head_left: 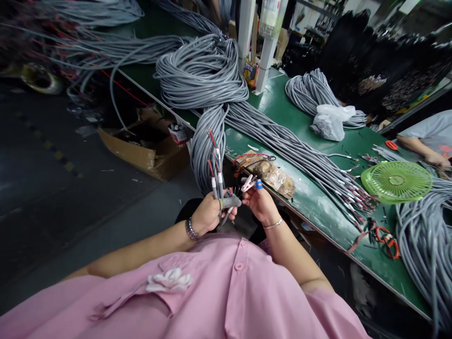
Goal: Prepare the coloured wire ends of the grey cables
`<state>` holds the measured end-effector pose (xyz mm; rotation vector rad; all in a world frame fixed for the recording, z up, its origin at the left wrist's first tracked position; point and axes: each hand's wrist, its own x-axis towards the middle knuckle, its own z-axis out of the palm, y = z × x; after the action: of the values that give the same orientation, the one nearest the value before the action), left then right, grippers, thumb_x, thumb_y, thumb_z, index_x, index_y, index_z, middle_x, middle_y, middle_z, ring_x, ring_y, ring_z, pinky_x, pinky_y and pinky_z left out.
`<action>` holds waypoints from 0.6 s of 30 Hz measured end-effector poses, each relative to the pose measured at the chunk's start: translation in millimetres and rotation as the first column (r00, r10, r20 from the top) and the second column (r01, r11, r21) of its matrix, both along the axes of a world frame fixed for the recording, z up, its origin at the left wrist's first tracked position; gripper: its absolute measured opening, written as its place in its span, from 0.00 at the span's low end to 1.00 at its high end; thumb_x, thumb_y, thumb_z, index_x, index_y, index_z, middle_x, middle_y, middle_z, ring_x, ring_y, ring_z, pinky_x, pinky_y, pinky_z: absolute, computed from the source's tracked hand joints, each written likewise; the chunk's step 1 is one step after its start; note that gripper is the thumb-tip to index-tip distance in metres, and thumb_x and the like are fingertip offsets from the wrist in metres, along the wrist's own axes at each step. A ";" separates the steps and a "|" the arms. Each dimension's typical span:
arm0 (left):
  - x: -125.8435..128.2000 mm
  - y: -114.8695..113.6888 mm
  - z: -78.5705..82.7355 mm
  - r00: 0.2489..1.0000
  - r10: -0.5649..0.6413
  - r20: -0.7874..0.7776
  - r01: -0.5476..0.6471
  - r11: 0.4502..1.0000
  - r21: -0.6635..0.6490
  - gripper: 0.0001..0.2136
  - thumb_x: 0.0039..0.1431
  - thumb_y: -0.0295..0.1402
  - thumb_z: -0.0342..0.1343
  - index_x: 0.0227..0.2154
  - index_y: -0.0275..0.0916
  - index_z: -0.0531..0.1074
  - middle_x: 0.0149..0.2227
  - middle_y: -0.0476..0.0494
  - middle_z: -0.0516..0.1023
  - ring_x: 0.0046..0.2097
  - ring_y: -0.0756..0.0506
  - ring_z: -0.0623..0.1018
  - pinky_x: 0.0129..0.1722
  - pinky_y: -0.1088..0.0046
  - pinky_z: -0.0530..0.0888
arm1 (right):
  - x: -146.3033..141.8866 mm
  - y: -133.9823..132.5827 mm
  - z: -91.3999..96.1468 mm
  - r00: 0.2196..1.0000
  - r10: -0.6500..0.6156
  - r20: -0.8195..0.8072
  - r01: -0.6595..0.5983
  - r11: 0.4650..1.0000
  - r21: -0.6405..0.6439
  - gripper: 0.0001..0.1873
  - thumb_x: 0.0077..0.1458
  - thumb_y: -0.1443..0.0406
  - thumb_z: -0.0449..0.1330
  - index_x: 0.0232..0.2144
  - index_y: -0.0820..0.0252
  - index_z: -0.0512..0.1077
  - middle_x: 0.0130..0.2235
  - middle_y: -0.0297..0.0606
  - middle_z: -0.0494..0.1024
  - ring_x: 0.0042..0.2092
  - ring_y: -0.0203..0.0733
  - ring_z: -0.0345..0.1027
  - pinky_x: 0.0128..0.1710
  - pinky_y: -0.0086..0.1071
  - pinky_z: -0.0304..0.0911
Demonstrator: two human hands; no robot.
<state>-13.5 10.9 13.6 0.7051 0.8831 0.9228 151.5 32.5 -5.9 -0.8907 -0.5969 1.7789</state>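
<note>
My left hand [208, 212] is closed round several grey cables [220, 181] whose stripped ends point upward, with white bands and thin coloured wires showing. A grey sleeve covers one finger of this hand. Another cable end with fanned thin wires [231, 191] shows beside that finger. Close on the right, my right hand [261, 205] pinches a small pale pink clip [248, 182], which looks like a clothes peg. A blue cap [259, 184] covers one of its fingertips. Whether the clip touches the wires, I cannot tell.
A green table [307, 202] bears coiled grey cables [201, 70] and a row of cable ends [353, 197]. A taped brown block [275, 176], green fan [396, 181] and orange-handled scissors [387, 242] lie there. A cardboard box [141, 153] stands left; another person's arm [420, 150] shows at right.
</note>
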 end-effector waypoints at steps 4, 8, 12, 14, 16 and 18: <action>4.8 6.9 -0.4 0.999 -0.005 0.034 0.006 1.000 -0.018 0.09 0.44 0.32 0.65 0.26 0.34 0.71 0.17 0.48 0.73 0.16 0.51 0.70 0.15 0.79 0.62 | -5.4 3.2 -0.2 0.971 -0.161 0.178 0.130 0.976 0.172 0.18 0.49 0.50 0.64 0.28 0.60 0.72 0.24 0.29 0.68 0.24 0.29 0.57 0.25 0.25 0.59; 7.5 9.1 0.1 0.999 -0.034 -0.003 0.034 0.999 -0.017 0.09 0.44 0.32 0.64 0.24 0.34 0.71 0.16 0.48 0.73 0.15 0.52 0.70 0.14 0.79 0.61 | -8.2 2.8 -7.9 0.900 -0.308 0.309 0.234 0.939 0.254 0.23 0.53 0.45 0.58 0.27 0.60 0.73 0.25 0.33 0.71 0.25 0.31 0.58 0.25 0.26 0.58; 9.4 9.0 -1.5 0.999 -0.031 -0.024 0.031 0.999 -0.017 0.09 0.43 0.33 0.65 0.24 0.34 0.71 0.15 0.49 0.72 0.15 0.52 0.69 0.14 0.79 0.60 | -11.9 6.4 -5.3 0.982 -0.142 0.121 0.133 0.988 0.085 0.27 0.49 0.41 0.58 0.31 0.59 0.74 0.27 0.34 0.72 0.26 0.34 0.61 0.27 0.28 0.62; 10.2 9.0 -3.7 0.999 -0.027 -0.027 0.027 1.000 -0.013 0.09 0.44 0.33 0.65 0.24 0.34 0.71 0.15 0.49 0.72 0.15 0.52 0.69 0.14 0.79 0.61 | -14.5 8.8 -1.5 0.986 -0.158 0.058 0.157 0.987 0.036 0.25 0.47 0.43 0.61 0.31 0.59 0.73 0.25 0.33 0.71 0.26 0.33 0.60 0.27 0.28 0.61; 10.8 9.0 -5.8 0.999 -0.034 -0.039 0.034 0.999 -0.007 0.09 0.44 0.33 0.65 0.23 0.34 0.70 0.16 0.48 0.72 0.15 0.52 0.69 0.15 0.79 0.61 | -16.8 10.4 1.1 0.980 -0.198 0.030 0.197 0.980 0.028 0.24 0.47 0.45 0.64 0.30 0.59 0.73 0.24 0.31 0.69 0.25 0.32 0.59 0.26 0.27 0.61; 11.2 8.9 -6.9 0.998 -0.041 -0.052 0.041 0.999 -0.003 0.10 0.44 0.32 0.65 0.22 0.34 0.69 0.15 0.48 0.72 0.15 0.52 0.69 0.14 0.79 0.60 | -18.0 10.6 1.4 0.978 -0.210 0.011 0.210 0.977 0.028 0.23 0.46 0.45 0.64 0.29 0.60 0.74 0.23 0.31 0.69 0.25 0.32 0.59 0.26 0.26 0.61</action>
<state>-2.3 19.8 6.7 0.7459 0.9126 0.8705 133.5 43.1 -4.5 -0.9135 -0.5142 1.5721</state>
